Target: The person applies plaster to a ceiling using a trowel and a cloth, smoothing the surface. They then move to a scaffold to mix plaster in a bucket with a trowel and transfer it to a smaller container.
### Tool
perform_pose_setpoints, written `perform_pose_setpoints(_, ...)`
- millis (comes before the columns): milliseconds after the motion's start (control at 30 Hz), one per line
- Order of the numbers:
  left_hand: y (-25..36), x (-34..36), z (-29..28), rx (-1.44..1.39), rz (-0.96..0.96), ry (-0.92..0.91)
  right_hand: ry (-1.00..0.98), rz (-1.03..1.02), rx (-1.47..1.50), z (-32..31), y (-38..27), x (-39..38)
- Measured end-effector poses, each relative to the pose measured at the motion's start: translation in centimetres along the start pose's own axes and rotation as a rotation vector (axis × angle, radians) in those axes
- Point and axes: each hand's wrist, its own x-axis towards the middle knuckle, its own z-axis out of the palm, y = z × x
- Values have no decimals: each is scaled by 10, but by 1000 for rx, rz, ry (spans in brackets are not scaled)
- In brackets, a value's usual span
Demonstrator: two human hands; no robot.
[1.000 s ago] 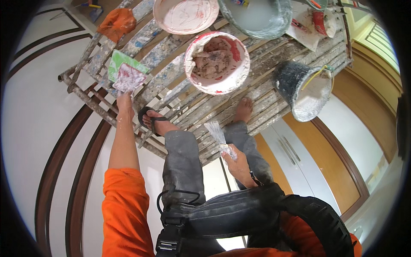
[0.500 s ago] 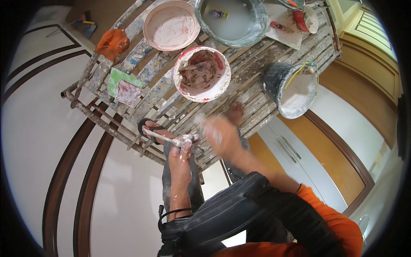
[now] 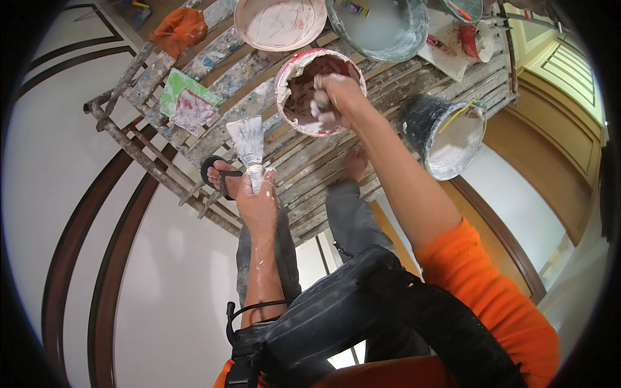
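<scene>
My left hand (image 3: 257, 200) grips the handle of a plaster-coated putty knife (image 3: 247, 139), its blade upright above my bare foot in a black sandal. My right hand (image 3: 339, 97) is inside the red-and-white bucket (image 3: 286, 71), fingers curled round a greyish lump or handle that is blurred, over the clotted mix. Left of the bucket, a green pad and a plaster-smeared piece (image 3: 191, 113) lie on the slatted, paint-spattered platform (image 3: 304, 168). A dark bucket (image 3: 417, 132) with a yellow handle and pale contents stands to the right.
A pink basin (image 3: 278, 19), a grey-green basin of cloudy water (image 3: 381, 35), a board with red tools (image 3: 443, 55) and an orange cloth (image 3: 178, 32) sit along the far side. Pipe railings edge the platform. Doors and panels surround it below.
The putty knife passed from my right hand to my left, which came over from the green pad. My right hand then moved up and forward into the red-and-white bucket.
</scene>
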Motion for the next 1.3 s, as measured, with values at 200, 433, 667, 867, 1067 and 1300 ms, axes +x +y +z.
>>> perform_pose_setpoints(200, 7, 3, 4, -58, -34, -5, 371, -382, -639, 12, 28, -122)
perform_pose_setpoints(433, 17, 3, 9, -63, -34, -51, 339, -549, -979, 59, 61, -145)
perform_pose_setpoints(667, 17, 5, 10, 0, 1, -31, 208, -637, -1201, 26, 53, -164)
perform_pose_setpoints(867, 9, 8, 15, -340, -157, -223, 293, -605, -1459, -23, 32, -150)
perform_pose_setpoints(1067, 2, -2, 44, -793, -376, -347, 389, -731, -1473, -52, -8, -152)
perform_pose_setpoints(1300, 5, -13, 81, -1012, -480, -388, 403, -636, -1443, -66, -13, -133)
